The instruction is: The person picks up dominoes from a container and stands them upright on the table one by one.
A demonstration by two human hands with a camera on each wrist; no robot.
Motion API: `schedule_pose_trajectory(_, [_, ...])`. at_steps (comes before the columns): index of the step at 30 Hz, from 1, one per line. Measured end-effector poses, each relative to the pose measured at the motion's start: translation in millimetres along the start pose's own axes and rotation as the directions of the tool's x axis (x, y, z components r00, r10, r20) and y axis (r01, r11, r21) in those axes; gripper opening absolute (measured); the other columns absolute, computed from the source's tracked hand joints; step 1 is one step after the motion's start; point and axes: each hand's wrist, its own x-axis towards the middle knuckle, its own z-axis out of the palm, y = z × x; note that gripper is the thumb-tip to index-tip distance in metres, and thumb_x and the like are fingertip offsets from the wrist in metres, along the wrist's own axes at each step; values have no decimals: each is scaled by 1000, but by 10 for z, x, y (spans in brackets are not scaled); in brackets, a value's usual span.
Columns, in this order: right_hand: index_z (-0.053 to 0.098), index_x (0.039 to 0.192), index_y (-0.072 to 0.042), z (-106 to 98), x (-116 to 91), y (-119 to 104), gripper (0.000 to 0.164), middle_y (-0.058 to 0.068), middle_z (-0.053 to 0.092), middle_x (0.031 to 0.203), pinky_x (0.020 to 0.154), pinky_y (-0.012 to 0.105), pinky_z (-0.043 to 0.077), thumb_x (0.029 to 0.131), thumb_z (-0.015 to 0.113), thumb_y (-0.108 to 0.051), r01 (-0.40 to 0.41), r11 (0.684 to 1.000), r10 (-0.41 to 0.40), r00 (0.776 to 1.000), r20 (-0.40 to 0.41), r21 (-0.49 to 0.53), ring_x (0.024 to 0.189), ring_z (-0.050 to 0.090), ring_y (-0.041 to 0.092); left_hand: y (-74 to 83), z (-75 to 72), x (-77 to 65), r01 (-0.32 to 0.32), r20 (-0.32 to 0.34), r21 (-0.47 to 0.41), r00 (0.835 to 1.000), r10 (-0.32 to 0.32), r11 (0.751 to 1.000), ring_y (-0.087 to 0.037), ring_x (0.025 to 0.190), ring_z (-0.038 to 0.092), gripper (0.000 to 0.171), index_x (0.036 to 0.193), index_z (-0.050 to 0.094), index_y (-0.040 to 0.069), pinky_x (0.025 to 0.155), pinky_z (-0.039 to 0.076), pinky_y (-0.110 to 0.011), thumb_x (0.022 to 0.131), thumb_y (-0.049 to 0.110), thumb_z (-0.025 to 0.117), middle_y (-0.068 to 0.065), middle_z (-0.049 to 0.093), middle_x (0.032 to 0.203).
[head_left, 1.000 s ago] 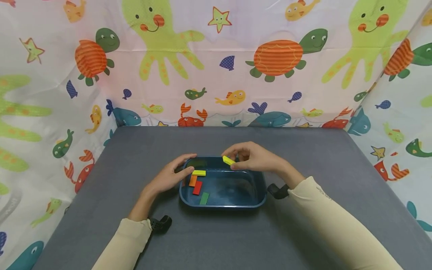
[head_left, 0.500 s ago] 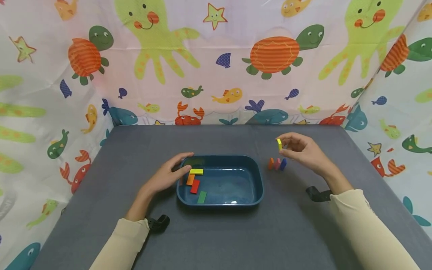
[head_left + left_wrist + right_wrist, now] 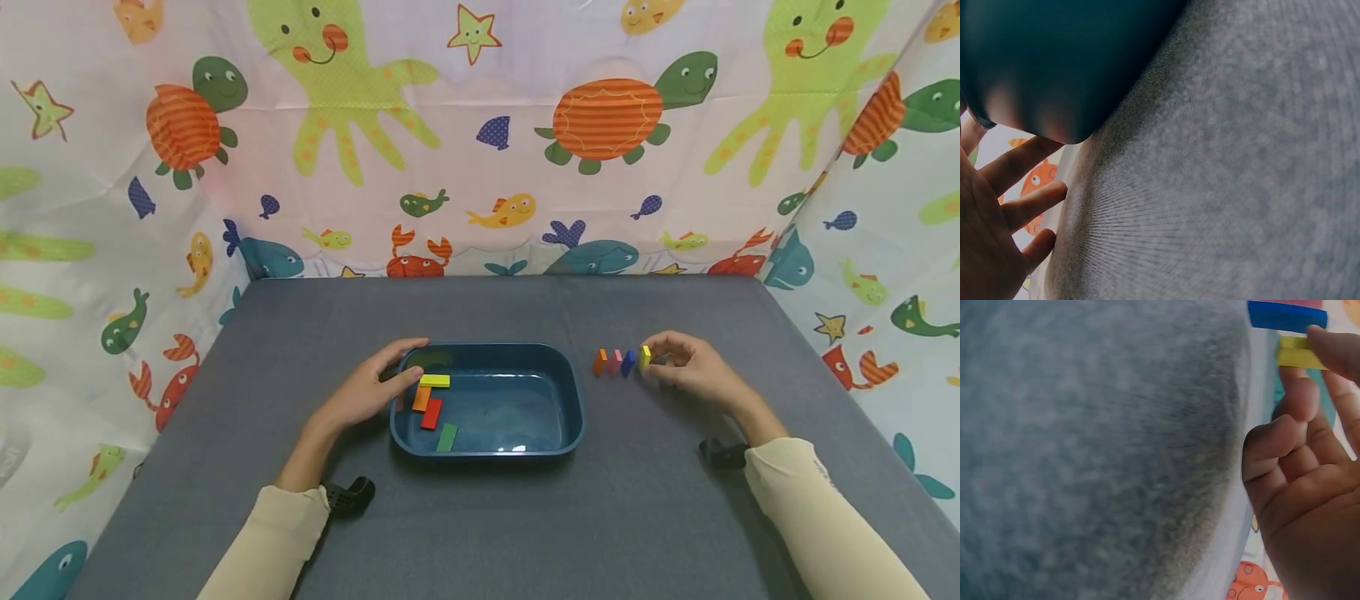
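Observation:
My right hand [image 3: 686, 367] pinches a yellow domino [image 3: 645, 357] between thumb and fingers, upright and low at the table. Left of it, a blue domino [image 3: 628, 362], a pink domino [image 3: 615, 362] and an orange domino [image 3: 601, 362] stand on end in a row. In the right wrist view the yellow piece is beside the blue one, a small gap between. My left hand [image 3: 367, 387] rests at the left end of a dark blue tray [image 3: 487, 456], thumb over the rim. The left wrist view shows its fingers [image 3: 1035, 206] extended and spread by the tray's outer wall.
Inside the tray, toward its left side, lie a yellow domino [image 3: 435, 381], an orange domino [image 3: 422, 398], a red domino [image 3: 431, 414] and a green domino [image 3: 447, 437]. A grey cloth covers the table [image 3: 480, 533]. Sea-animal curtains [image 3: 480, 167] enclose the back and sides.
My right hand has carried the yellow domino from over the tray to the right, then down to the right end of the standing row. The left hand has stayed at the tray.

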Motion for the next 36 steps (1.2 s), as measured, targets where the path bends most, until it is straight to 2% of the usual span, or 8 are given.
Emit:
schedule_pose_trajectory(4, [64,123,-7,25,22,29,35,18,66,115,59,27,51,92,76,-18,-26,999,27,998,48,-20,71,58,8,2,-3,-13,4,-3,0,1000,-4,1000,-28,75,65,53,151,43,38,76,56,-41,101,45,60,-7,58,127])
schedule_pose_trajectory(15, [63,123,-5,57,49,38,36,21,66,118,58,26,51,91,77,-14,-3,1000,5,998,67,-19,69,57,8,6,-17,-48,10,-1,2,1000,-10,1000,-26,75,65,54,152,43,38,76,55,-39,101,47,60,-8,58,131])
schedule_pose_trajectory(19, [60,128,-7,35,35,15,44,21,65,125,61,27,52,90,79,-19,-24,999,27,996,83,-27,73,60,10,-4,-19,-51,3,-2,0,1000,-3,1000,-27,75,65,55,152,43,36,76,55,-39,101,46,60,-9,59,127])
schedule_pose_trajectory(22, [55,136,-9,-13,1,-45,56,21,63,132,69,26,52,89,81,-26,-31,998,35,997,73,-61,81,65,11,-16,-15,-46,-2,-1,-1,1000,2,1000,-27,74,66,55,152,43,35,77,56,-39,101,45,60,-8,58,130])
schedule_pose_trajectory(26, [51,143,-13,-110,-59,-235,66,21,61,136,68,26,48,87,82,-30,-8,994,8,1000,4,-113,73,63,14,-24,-3,-35,0,-2,3,1000,0,1000,-27,73,66,54,151,44,39,77,56,-40,101,47,60,-5,55,137])
schedule_pose_trajectory(29, [50,144,-20,-174,-86,-461,69,17,61,134,61,29,45,85,84,-29,24,989,-34,997,-68,-143,63,56,20,-17,4,-26,-1,-3,2,1000,1,1000,-26,73,66,54,151,44,40,77,56,-40,100,48,60,-3,54,139])
schedule_pose_trajectory(32, [52,143,-25,-185,-90,-728,67,11,63,130,58,30,45,84,85,-29,68,983,-89,989,-121,-170,62,54,21,-13,0,-13,-20,-2,-3,1000,20,1000,-26,72,65,55,152,43,36,76,56,-39,101,46,60,-5,53,142])
schedule_pose_trajectory(36, [59,137,-24,-90,-68,-1093,58,8,66,124,54,29,43,85,85,-23,164,976,-181,977,-114,-146,61,52,20,-14,-13,2,-46,-1,-15,999,46,999,-26,71,64,57,155,41,28,75,56,-40,102,41,60,-8,54,140])
